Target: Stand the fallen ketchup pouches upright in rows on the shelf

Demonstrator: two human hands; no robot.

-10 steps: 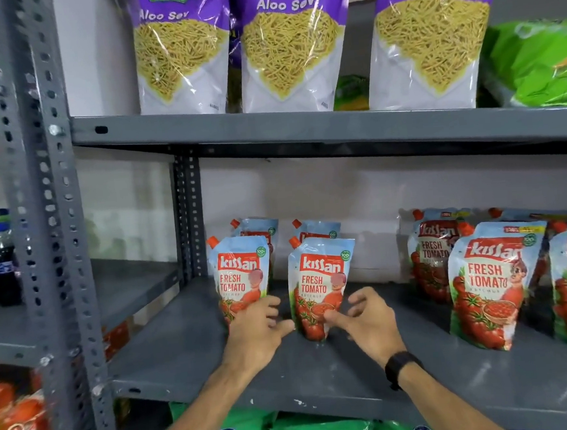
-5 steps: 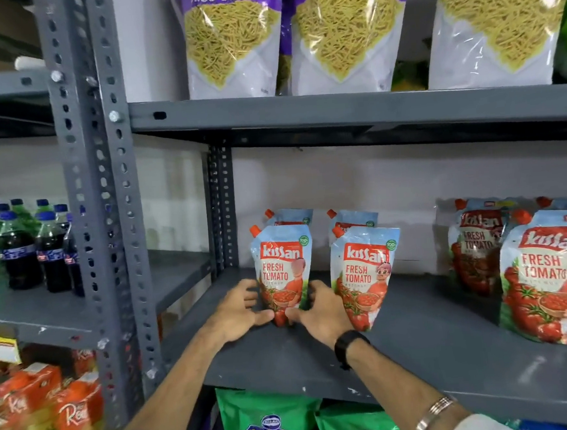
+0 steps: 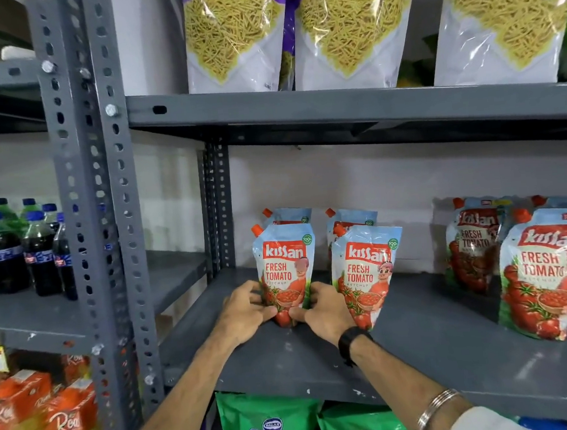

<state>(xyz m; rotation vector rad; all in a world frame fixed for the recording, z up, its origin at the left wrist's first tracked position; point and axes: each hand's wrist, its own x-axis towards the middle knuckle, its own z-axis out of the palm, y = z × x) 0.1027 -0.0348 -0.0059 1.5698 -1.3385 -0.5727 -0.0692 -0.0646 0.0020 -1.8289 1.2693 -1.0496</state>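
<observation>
Several Kissan ketchup pouches stand upright on the grey middle shelf point(image 3: 421, 350). The front left pouch point(image 3: 284, 265) is gripped at its base from both sides: my left hand point(image 3: 245, 311) on its left, my right hand point(image 3: 323, 308) on its right. A second front pouch point(image 3: 366, 272) stands just to the right, touching my right hand. Behind these, two more pouches point(image 3: 289, 216) peek out. Further right stand a large front pouch point(image 3: 548, 275) and another pouch point(image 3: 472, 244) behind it.
Aloo Sev bags point(image 3: 234, 35) fill the shelf above. Green Balaji wafer bags point(image 3: 268, 426) sit on the shelf below. A perforated grey upright point(image 3: 94, 195) stands at left, with cola bottles point(image 3: 37, 247) and orange juice cartons point(image 3: 37, 421) on the neighbouring rack.
Both hands moved from the second front pouch to the left front pouch and closed on its base. The view shifted left, so the pouches now sit further right.
</observation>
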